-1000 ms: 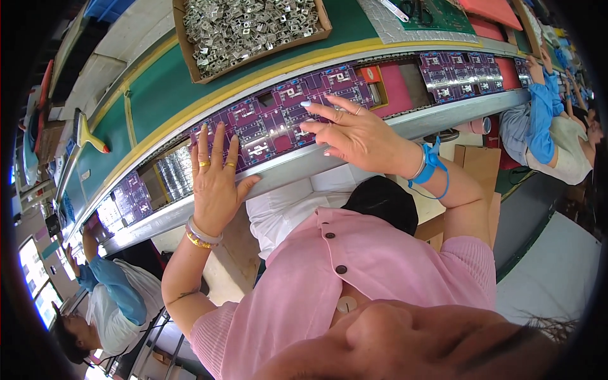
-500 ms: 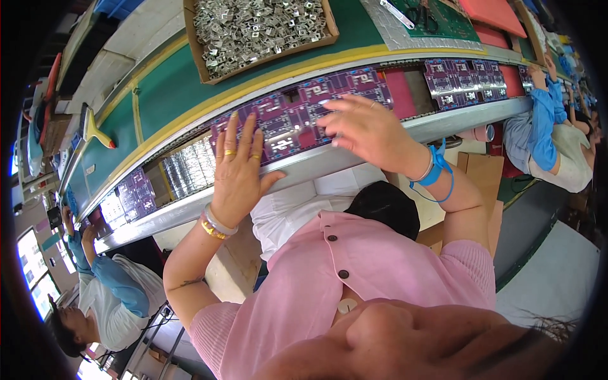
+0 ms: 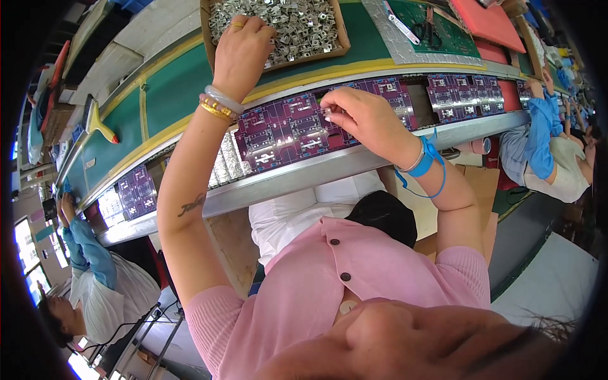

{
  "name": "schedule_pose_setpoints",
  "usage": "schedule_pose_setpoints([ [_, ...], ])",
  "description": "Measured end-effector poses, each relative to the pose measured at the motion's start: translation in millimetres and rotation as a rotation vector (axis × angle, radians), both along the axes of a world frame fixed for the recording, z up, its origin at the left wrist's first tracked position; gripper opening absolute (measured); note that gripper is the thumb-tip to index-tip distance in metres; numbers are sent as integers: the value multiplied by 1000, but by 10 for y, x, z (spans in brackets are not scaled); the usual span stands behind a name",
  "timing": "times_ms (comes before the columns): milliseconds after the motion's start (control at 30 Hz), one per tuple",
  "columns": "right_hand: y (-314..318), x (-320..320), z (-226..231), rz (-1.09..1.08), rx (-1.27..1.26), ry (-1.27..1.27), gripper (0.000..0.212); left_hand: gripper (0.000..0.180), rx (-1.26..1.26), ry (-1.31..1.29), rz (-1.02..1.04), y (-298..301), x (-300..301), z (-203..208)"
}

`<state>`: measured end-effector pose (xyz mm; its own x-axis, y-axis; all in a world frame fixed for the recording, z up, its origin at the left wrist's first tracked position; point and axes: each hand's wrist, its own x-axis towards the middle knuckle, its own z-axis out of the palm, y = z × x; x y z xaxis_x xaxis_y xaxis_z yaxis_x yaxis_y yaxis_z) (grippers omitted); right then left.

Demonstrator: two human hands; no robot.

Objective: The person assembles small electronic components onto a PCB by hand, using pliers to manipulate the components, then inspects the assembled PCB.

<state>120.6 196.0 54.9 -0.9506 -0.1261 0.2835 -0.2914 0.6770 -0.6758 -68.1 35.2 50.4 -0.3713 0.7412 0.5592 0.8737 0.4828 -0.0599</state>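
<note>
A cardboard box (image 3: pixel 344 28) full of small bent silver metal parts (image 3: pixel 307 35) stands beyond the line. My left hand (image 3: pixel 242 52) is in the box, its fingers curled down among the parts; the fingertips and anything between them are hidden. Over a purple circuit board panel (image 3: pixel 263 130) on the line, my right hand (image 3: pixel 364 117) is pinched closed at thumb and forefinger. A small silver metal part (image 3: pixel 327 113) shows at those fingertips, just above the panel. Similar silver parts sit on the panel.
More purple panels (image 3: pixel 465 95) lie along the metal rail (image 3: pixel 304 168). Scissors (image 3: pixel 432 35) and a white-handled tool (image 3: pixel 401 24) rest on a green board at the back right. A yellow-handled brush (image 3: pixel 100 123) lies left. Co-workers sit at both sides.
My left hand has gone from lying flat on the panel to inside the parts box. My right hand has closed from spread fingers to a pinch. The panel sits slightly further right.
</note>
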Motion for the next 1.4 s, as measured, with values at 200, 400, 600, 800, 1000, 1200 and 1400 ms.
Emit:
schedule_pose_setpoints([
  [200, -78, -205, -205, 59, 144, 9, 15, 13, -39, -23, -12, 20, 10, -19],
  [400, -163, -409, -266, 110, 316, 73, 7, 13, 31, -77, -3, -67, 78, -13],
  [600, -215, -450, -325, 108, 452, 75, 11, 15, 31, -201, 56, -126, 64, -44],
  [800, -94, -507, -66, 115, 351, 101, 11, 14, 125, -198, 20, -207, 40, -65],
  [1000, 56, -1071, -12, -4, 361, 358, 11, 14, 75, -204, -34, -133, 68, -43],
  [1200, 63, -1233, -120, 83, 438, 348, 11, 15, 53, -226, -59, -107, 83, -91],
  [1400, 43, -1164, -53, -2, 274, 312, 12, 17, -17, -186, -114, -121, 81, -60],
])
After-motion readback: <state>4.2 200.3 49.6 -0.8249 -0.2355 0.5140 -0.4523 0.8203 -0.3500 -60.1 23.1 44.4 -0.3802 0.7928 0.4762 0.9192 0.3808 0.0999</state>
